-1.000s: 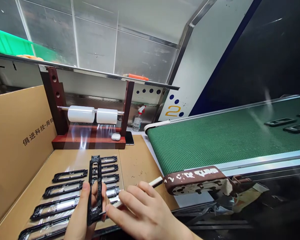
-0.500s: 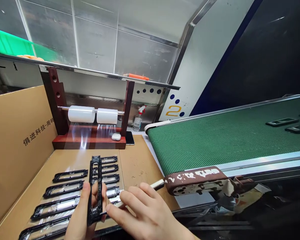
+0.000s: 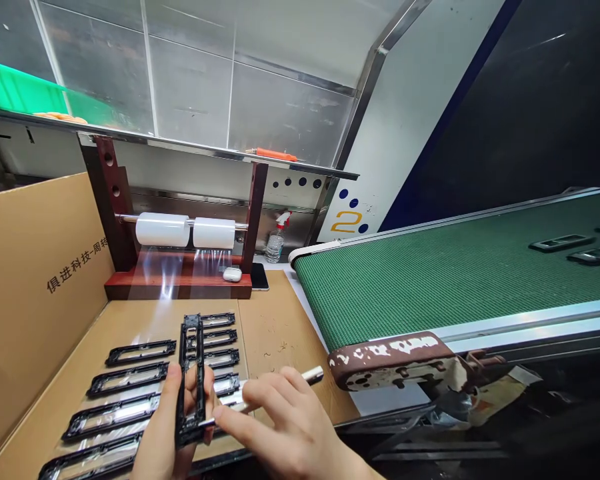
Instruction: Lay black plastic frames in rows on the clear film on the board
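Observation:
My left hand (image 3: 156, 427) holds a narrow black plastic frame (image 3: 201, 383) upright, with the thumb on its left side and fingers behind it. In my right hand (image 3: 290, 427) is a slim pen-like tool (image 3: 310, 375) with a pale barrel and a thin metal tip. That tip rests at the lower right end of the frame; the exact contact is hard to see. Similar black frames (image 3: 140, 352) lie in two columns behind and left of my hands, on clear film over cardboard.
Two white film rolls (image 3: 163, 230) hang on a dark red wooden stand (image 3: 180, 291). A spray bottle (image 3: 275, 245) and a phone (image 3: 259, 277) are beside it. To the right runs a green conveyor belt (image 3: 405, 280) carrying several black frames (image 3: 563, 243). A cardboard wall (image 3: 30, 253) stands left.
The pen-like tool has shifted slightly in my right hand, its back end lower and more to the left. My left hand keeps the frame almost still.

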### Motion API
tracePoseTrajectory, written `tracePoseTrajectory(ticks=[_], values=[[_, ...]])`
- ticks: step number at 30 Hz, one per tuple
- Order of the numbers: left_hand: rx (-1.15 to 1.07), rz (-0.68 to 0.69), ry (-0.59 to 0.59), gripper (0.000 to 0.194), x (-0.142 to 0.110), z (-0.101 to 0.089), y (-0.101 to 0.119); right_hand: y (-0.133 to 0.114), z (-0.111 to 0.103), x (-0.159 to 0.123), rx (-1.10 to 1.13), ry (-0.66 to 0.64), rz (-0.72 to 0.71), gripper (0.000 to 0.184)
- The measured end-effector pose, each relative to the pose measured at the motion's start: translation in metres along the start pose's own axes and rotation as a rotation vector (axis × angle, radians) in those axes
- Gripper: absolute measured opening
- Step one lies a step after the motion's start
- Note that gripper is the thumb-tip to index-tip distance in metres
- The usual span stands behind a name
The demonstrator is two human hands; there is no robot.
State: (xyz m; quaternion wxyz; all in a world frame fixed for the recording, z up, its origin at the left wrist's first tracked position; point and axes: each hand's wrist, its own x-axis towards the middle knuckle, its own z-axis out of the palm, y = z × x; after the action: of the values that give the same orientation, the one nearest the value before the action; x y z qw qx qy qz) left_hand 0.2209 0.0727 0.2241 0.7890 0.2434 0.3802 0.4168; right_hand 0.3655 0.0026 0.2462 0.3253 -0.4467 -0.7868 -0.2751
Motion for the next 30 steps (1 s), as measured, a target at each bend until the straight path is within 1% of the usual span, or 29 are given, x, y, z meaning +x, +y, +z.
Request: tracePoseTrajectory(ticks=[2, 5, 8, 10, 11, 12, 14, 16, 18, 19, 21, 23, 26, 28, 30], values=[[0.041, 0.0, -0.003, 0.056, 0.002, -0.002, 0.0, 0.0, 0.003, -0.006, 0.041, 0.037, 0.07, 0.031], [0.094, 0.024, -0.031, 0.055, 0.002, -0.004, 0.002, -0.002, 0.008, -0.014, 0.132, 0.072, 0.205, 0.02], [0.109, 0.068, -0.098, 0.055, 0.002, -0.002, 0.003, -0.003, 0.016, -0.019, 0.349, 0.065, 0.334, 0.022], [0.122, 0.092, -0.156, 0.059, 0.002, -0.003, 0.002, 0.003, 0.024, -0.026, 0.485, 0.054, 0.455, 0.024], [0.128, 0.1, -0.184, 0.06, 0.003, -0.003, 0.002, 0.009, 0.03, -0.031, 0.51, 0.046, 0.533, 0.025], [0.133, 0.107, -0.205, 0.061, 0.003, -0.004, 0.001, 0.016, 0.036, -0.038, 0.492, 0.03, 0.614, 0.025], [0.148, 0.116, -0.227, 0.06, 0.004, -0.007, 0.0, 0.035, 0.051, -0.057, 0.374, -0.021, 0.747, 0.024], [0.167, 0.117, -0.221, 0.061, 0.005, -0.011, 0.0, 0.054, 0.066, -0.076, 0.259, -0.076, 0.81, 0.022], [0.181, 0.115, -0.203, 0.061, 0.004, -0.013, 0.0, 0.067, 0.077, -0.091, 0.211, -0.096, 0.833, 0.02], [0.188, 0.114, -0.197, 0.061, 0.003, -0.013, 0.0, 0.069, 0.08, -0.095, 0.209, -0.094, 0.837, 0.019], [0.203, 0.116, -0.201, 0.06, 0.001, -0.013, 0.0, 0.065, 0.079, -0.092, 0.214, -0.098, 0.83, 0.019], [0.226, 0.121, -0.223, 0.06, -0.001, -0.013, -0.001, 0.05, 0.068, -0.077, 0.293, -0.099, 0.813, 0.028], [0.269, 0.097, -0.251, 0.063, -0.003, -0.013, -0.003, 0.018, 0.046, -0.042, 0.573, -0.077, 0.778, 0.053], [0.271, 0.062, -0.248, 0.063, -0.003, -0.014, -0.006, -0.001, 0.036, -0.021, 0.691, -0.064, 0.711, 0.07], [0.238, 0.046, -0.222, 0.06, -0.004, -0.015, -0.008, -0.013, 0.035, -0.009, 0.7, -0.061, 0.605, 0.082]])
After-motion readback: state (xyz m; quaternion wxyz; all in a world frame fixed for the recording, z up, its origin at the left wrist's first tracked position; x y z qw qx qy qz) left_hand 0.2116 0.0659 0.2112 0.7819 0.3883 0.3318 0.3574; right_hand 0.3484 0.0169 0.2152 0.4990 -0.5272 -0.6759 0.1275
